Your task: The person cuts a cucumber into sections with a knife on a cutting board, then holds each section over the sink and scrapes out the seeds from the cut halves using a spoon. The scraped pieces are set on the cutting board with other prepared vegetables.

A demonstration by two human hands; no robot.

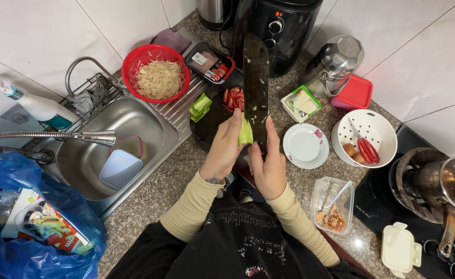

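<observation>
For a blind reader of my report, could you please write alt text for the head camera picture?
Seen from above, a person's left hand holds a pale green vegetable piece against a large dark knife gripped by the right hand, over a dark cutting board on a kitchen counter. A sink lies left, a white plate right.

White tiled wall [41, 36], speckled counter [150, 199] — steel sink [150, 137]

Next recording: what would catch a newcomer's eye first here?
The broad dark knife, held in the right hand, stands at centre over a dark cutting board, with the left hand pressing a pale green vegetable piece against it. A red basket of shredded strips sits beside the sink.
</observation>
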